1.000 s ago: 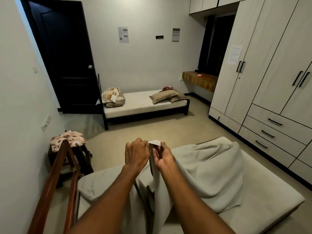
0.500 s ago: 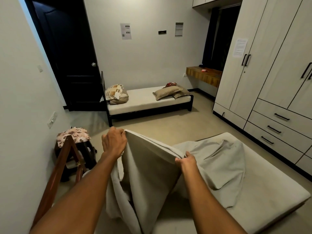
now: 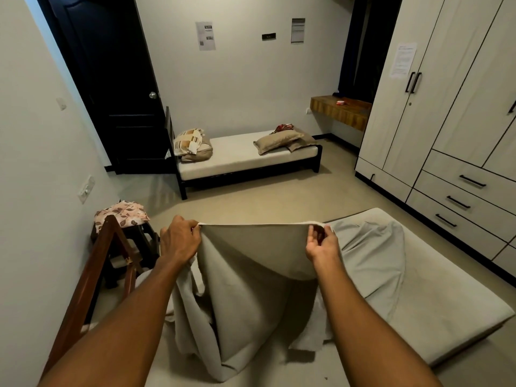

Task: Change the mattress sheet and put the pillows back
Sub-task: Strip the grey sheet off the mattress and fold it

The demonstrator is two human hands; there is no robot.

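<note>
Over the mattress (image 3: 435, 311) — both hands' grip pinches the sheet (image 3: 251, 269), edge stretched left-right.

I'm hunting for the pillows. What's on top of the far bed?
On the far bed: a tan pillow over another, a reddish cloth behind, and a checked bundle on a cushion. Beneath them is hidden.

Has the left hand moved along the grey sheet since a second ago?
Yes. The left hand has slid away from the right hand along the grey fabric sheet's edge, toward the dark stool with the floral cushion.
</note>
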